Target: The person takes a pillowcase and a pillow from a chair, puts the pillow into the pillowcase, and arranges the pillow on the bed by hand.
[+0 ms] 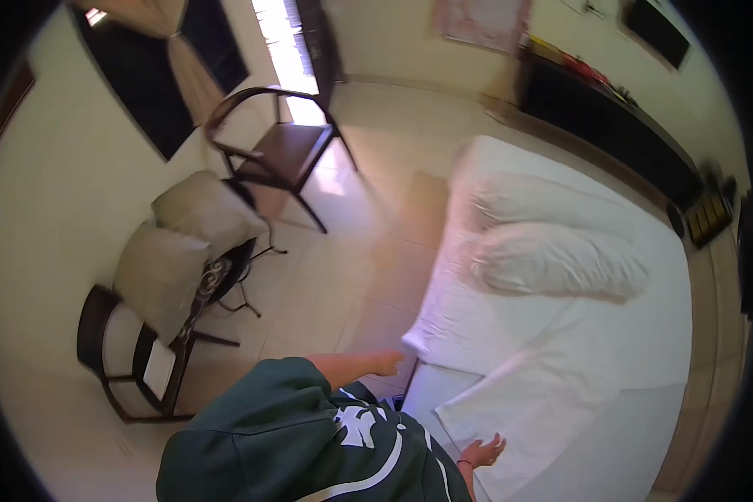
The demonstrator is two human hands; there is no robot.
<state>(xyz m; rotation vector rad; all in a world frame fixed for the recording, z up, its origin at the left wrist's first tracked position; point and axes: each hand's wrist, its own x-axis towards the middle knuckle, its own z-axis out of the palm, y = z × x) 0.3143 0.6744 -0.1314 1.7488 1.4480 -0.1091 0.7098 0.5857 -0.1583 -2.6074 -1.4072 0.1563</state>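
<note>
My left hand (389, 362) hangs just off the near corner of the bed, over the tiled floor. It looks small and blurred, and how its fingers are bent cannot be made out. A white sheet (552, 376) partly covers the mattress (653, 427), with one part folded over at an angle. My right hand (483, 452) is at that folded part, fingers somewhat apart and nothing seen in them. Whether it presses on the cloth is unclear. Two white bolster pillows (560, 259) lie side by side farther up the bed.
Two beige cushions (163, 276) rest on a dark chair (100, 335) and small table at left. Another wooden chair (289, 155) stands by the bright doorway. A long dark cabinet (602, 117) lines the wall beyond the bed. Tiled floor (385, 251) runs between.
</note>
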